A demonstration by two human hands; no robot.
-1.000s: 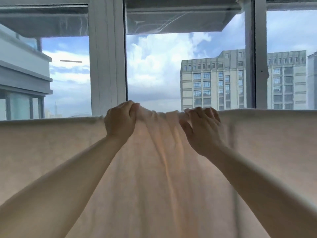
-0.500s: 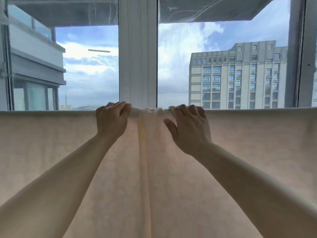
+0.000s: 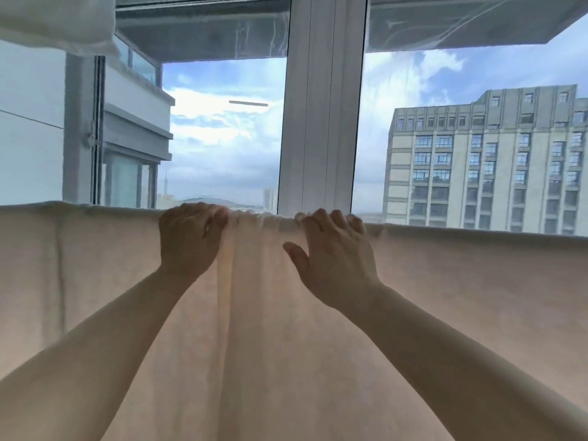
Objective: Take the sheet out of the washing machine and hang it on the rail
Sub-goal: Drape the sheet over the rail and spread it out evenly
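Observation:
A pale peach sheet hangs across the whole width of the view, draped over a rail that the cloth hides. Its top edge runs level just below the window. My left hand is curled over that top edge, gripping the cloth. My right hand rests on the edge a little to the right, fingers spread over the top and thumb out to the side. Between my hands the cloth is bunched into small folds, with long creases running down from there.
A white window post stands right behind the sheet between my hands. Glass panes lie on either side, with a tall building outside. White cloth hangs at the top left corner.
The view has shifted to the left, so the window post now sits in the middle. The bunch of cloth between my hands has flattened. My right hand's fingers have opened out over the edge.

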